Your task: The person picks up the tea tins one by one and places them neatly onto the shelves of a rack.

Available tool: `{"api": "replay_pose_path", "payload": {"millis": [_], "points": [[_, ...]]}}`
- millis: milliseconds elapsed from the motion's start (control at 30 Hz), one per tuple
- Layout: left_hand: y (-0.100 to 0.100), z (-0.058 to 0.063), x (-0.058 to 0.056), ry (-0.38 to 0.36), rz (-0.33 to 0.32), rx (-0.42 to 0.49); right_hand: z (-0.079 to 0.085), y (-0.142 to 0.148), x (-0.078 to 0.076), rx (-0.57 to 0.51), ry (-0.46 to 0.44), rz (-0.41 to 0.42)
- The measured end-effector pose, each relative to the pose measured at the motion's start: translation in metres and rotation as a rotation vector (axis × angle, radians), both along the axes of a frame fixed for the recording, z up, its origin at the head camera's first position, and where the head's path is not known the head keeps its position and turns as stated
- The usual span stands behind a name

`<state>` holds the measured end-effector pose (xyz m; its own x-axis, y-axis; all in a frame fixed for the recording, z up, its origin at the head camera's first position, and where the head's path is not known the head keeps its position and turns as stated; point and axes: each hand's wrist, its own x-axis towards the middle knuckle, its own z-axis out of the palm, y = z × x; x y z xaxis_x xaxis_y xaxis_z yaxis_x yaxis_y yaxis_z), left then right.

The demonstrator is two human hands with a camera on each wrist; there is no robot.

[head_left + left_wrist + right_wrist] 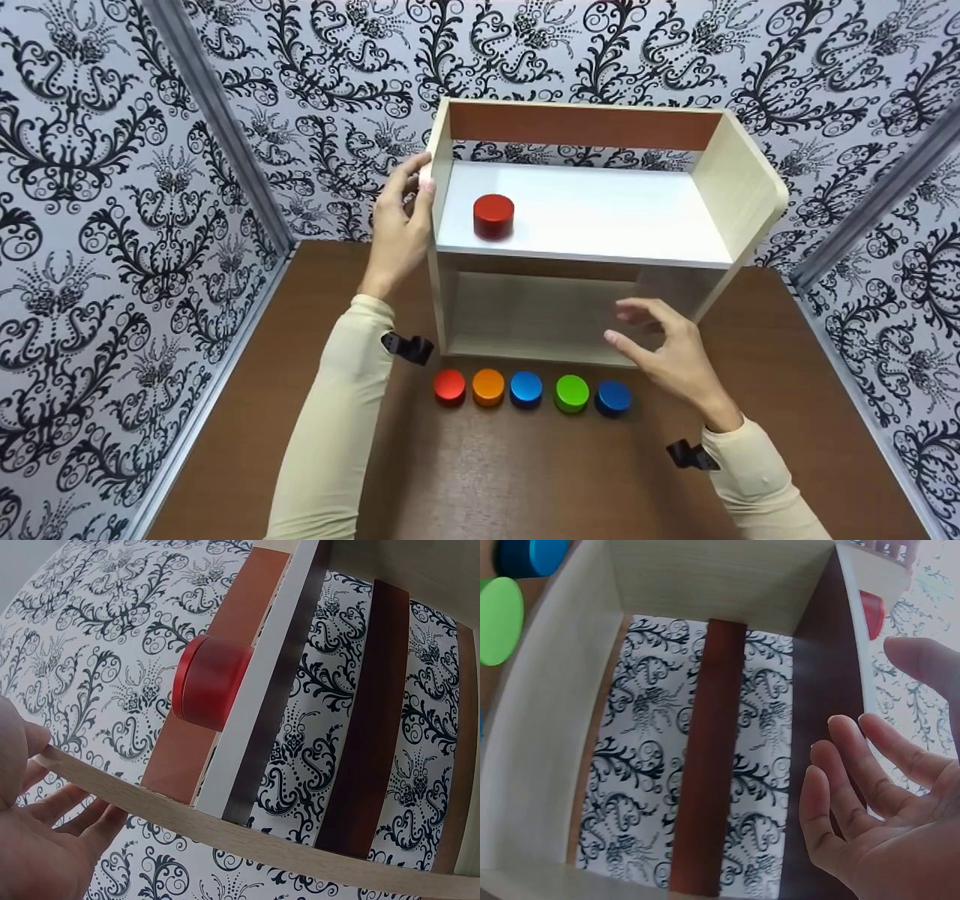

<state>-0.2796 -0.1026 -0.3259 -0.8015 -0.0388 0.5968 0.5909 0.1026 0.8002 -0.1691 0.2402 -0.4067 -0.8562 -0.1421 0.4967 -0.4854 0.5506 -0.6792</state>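
A small wooden shelf unit (585, 259) with a white upper board stands in front of me. My left hand (401, 221) holds the front edge of its left side panel; in the left wrist view the thumb lies on one side of the panel and the fingers on the other. A short red cylinder (493, 217), with a seam near its top in the left wrist view, stands on the upper board towards the left. My right hand (671, 349) is in front of the lower compartment's right part, fingers spread and loosely bent, holding nothing.
Along the front of the unit stands a row of short cylinders on the brown table (517, 472): red (449, 386), orange (488, 386), blue (526, 388), green (572, 393) and dark blue (613, 397). Patterned walls (322, 82) enclose the table at the back and sides.
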Motion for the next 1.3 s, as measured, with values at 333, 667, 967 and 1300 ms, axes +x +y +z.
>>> {"api": "replay_pose_path", "payload": {"millis": [333,667,967,1300], "points": [[0.001,0.001,0.001,0.003,-0.002,-0.005,-0.048,0.026,-0.009,-0.003,-0.072,-0.017],[0.001,0.000,0.000,-0.004,0.003,-0.003,-0.073,0.035,-0.005,0.042,-0.139,-0.063],[0.001,0.000,0.000,0.012,0.009,-0.003,-0.103,0.045,-0.008,0.071,-0.186,-0.069],[0.000,-0.001,0.000,0.008,0.013,-0.009,-0.135,0.054,-0.008,0.116,-0.293,-0.016]]}}
